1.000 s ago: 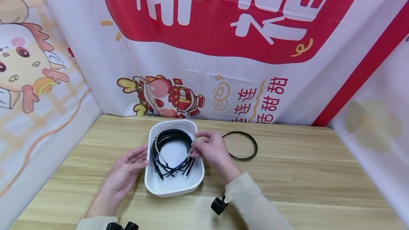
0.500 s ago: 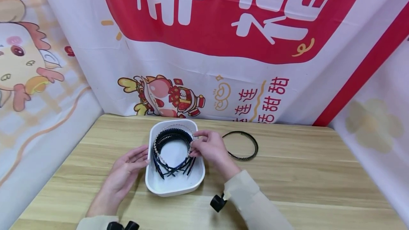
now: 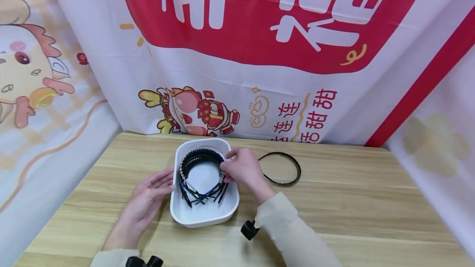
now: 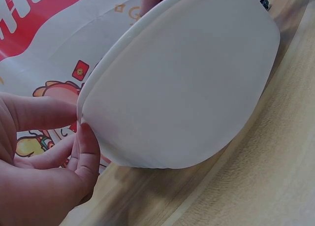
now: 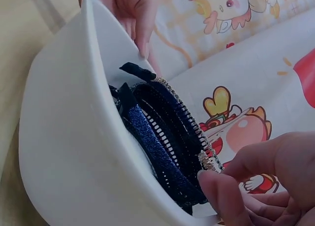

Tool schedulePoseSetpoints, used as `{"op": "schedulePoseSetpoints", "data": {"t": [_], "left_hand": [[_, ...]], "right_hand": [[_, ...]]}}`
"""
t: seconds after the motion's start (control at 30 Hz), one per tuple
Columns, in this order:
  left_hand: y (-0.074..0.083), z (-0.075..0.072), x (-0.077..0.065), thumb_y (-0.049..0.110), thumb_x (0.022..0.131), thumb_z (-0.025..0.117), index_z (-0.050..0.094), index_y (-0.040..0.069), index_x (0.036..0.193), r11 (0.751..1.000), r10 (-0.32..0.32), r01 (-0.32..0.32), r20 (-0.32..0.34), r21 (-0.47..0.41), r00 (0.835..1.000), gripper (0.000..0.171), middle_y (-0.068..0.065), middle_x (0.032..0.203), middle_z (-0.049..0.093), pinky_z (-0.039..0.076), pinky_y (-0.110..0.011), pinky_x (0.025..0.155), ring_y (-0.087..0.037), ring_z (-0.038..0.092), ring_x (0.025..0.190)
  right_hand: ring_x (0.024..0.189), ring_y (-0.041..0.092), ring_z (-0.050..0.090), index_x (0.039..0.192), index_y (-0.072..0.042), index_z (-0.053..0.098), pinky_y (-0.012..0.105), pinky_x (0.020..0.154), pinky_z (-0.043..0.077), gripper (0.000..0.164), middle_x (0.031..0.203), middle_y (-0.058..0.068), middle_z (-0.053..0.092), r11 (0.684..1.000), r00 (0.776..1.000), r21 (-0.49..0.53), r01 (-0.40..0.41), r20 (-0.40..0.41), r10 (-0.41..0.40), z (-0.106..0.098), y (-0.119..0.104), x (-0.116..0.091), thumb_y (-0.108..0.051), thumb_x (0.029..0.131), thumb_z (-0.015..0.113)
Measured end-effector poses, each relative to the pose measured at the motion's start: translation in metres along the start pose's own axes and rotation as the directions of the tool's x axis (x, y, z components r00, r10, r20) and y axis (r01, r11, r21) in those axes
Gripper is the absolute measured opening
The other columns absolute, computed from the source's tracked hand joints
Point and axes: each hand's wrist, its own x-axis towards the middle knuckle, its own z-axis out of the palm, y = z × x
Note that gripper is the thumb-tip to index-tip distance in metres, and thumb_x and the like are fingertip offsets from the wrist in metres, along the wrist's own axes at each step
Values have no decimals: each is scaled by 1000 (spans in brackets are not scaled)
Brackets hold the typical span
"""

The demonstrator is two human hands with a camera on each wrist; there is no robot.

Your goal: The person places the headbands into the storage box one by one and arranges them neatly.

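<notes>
A white plastic basin (image 3: 205,216) stands on the table, holding a stack of black toothed headbands (image 3: 193,164). On top of them lies a thin headband with pale beads (image 3: 181,171); a dark blue glittery headband (image 5: 150,137) shows within the stack. My right hand (image 3: 243,170) reaches over the basin's right side and pinches the beaded headband between thumb and fingers, as the right wrist view shows. My left hand (image 3: 146,199) holds the basin's left rim, thumb at the edge and fingers against the outer wall (image 4: 167,98).
A single black toothed headband (image 3: 297,168) lies on the wooden table (image 3: 352,201), right of the basin and partly behind my right hand. A printed red and white cloth (image 3: 297,61) hangs along the table's back edge, with more cloth (image 3: 48,135) on the left.
My right hand has brought the beaded headband lower, so it now lies closer around the black stack. My left hand has kept its place at the basin.
</notes>
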Motion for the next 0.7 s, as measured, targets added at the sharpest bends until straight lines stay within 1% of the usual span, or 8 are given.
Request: {"op": "schedulePoseSetpoints", "data": {"t": [0.1, 0.23, 0.33, 0.53, 0.7], "left_hand": [[0, 0, 0, -9, 96, 65, 31, -7, 161, 1000, -4, 4, -3, 1, 1000, 74, 13, 120, 70, 54, -19, 106, -4, 66, 115], [0, 1, 0, -9, 96, 64, 31, -7, 161, 1000, -13, 13, -5, -1, 1000, 73, 13, 120, 70, 54, -19, 106, -4, 66, 115], [0, 1, 0, -9, 96, 64, 32, -7, 161, 1000, -13, 13, -7, -3, 1000, 73, 13, 120, 71, 55, -19, 106, -5, 66, 115], [0, 0, 0, -8, 96, 65, 31, -7, 161, 1000, -4, 4, -1, 2, 1000, 74, 12, 120, 70, 55, -19, 105, -5, 65, 115], [0, 1, 0, -8, 96, 65, 30, -8, 161, 1000, -3, 3, -1, 1, 1000, 74, 13, 120, 70, 55, -19, 105, -5, 65, 115]], "right_hand": [[53, 16, 71, 122, 0, 71, 33, 58, 65, 35, 70, 7, 75, 997, 1000, -71, 3, -10, -4, -1, -2, 0, -6, 88, 77], [49, 13, 67, 121, -1, 72, 27, 51, 60, 34, 66, 6, 73, 993, 1000, -122, 5, -18, -7, -1, -3, 3, -7, 88, 78], [46, 12, 64, 119, -1, 73, 26, 49, 59, 32, 64, 7, 73, 991, 1000, -136, 9, -21, -12, -1, -3, 4, -7, 88, 78], [48, 15, 67, 118, 1, 73, 25, 47, 58, 32, 66, 11, 74, 988, 1000, -153, 9, -18, -12, 0, -4, 3, -6, 87, 79], [46, 13, 65, 117, 1, 73, 24, 46, 56, 32, 66, 11, 74, 987, 1000, -163, 6, -16, -9, 0, -4, 3, -6, 87, 79]]}}
